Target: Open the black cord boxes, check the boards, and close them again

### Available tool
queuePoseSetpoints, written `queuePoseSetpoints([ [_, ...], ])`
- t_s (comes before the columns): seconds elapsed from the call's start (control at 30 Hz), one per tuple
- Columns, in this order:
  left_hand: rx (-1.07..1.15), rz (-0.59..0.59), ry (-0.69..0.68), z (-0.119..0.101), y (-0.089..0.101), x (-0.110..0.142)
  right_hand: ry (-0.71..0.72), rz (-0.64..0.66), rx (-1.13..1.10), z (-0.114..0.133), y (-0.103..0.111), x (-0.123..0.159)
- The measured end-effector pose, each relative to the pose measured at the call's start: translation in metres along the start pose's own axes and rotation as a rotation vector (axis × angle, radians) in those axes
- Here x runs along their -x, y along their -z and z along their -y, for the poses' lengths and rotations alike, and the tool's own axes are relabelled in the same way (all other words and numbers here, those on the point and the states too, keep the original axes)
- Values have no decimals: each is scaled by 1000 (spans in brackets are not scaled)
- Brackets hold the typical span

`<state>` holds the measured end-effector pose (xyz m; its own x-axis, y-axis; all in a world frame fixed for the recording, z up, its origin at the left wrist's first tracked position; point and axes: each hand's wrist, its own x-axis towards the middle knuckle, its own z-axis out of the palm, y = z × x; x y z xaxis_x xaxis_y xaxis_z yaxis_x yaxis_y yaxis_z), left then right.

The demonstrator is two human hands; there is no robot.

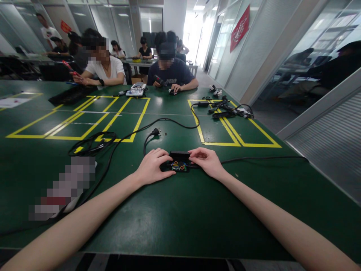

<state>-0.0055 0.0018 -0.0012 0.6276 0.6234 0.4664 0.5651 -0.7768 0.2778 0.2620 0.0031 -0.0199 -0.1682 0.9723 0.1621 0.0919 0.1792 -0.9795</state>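
A small black case with a circuit board (pixel 179 166) in it lies on the green table between my hands. The board carries round copper-coloured coils. My left hand (pixel 153 165) grips the left end of the case, thumb at the near edge and fingers at the far side. Standing up along the far side is the black case cover (pixel 179 155), whose right end my right hand (pixel 207 162) pinches between thumb and fingers. A black cord (pixel 259 159) runs right from the case. Left of it, a cord ends in a black plug (pixel 155 131).
A coiled black cable (pixel 93 145) and a blurred-out object (pixel 66 184) lie on the left. Black adapters and cables (pixel 225 109) are piled at the back right. Two people sit across the green table (pixel 175 218), marked with yellow tape (pixel 222 144).
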Motion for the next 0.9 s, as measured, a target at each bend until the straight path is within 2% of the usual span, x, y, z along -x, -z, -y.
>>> queuePoseSetpoints([
  [0.5, 3, -21, -35, 1, 1, 0, 44, 99, 74, 16, 0, 7],
  [0.77, 26, 0, 140, -4, 2, -1, 133, 143, 134, 19, 1, 9],
  [0.9, 113, 11, 161, -4, 1, 0, 201, 166, 176, 21, 1, 11],
])
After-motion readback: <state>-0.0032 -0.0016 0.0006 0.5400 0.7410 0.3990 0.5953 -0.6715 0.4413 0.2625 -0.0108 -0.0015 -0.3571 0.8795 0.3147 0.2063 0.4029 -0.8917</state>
